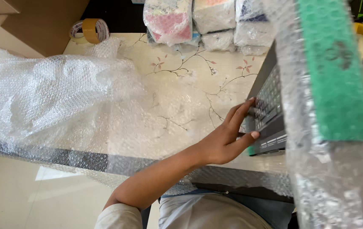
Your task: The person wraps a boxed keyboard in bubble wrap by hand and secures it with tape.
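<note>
My left hand (226, 140) reaches across the table and grips the left edge of a flat dark box (270, 106) printed with a keyboard picture. The fingers lie on its face and the thumb presses its lower corner. The box stands tilted on the table, and its green side (338, 76) faces me close to the camera. Bubble wrap (325, 182) covers the box's right part and hangs down at the right. My right hand is not in view.
A large loose sheet of bubble wrap (50, 97) lies over the left of the floral-patterned table (177, 114). Tape rolls (90, 30) and a cardboard box (33, 21) sit at the back left. Several bubble-wrapped packages (207, 19) are stacked at the back centre.
</note>
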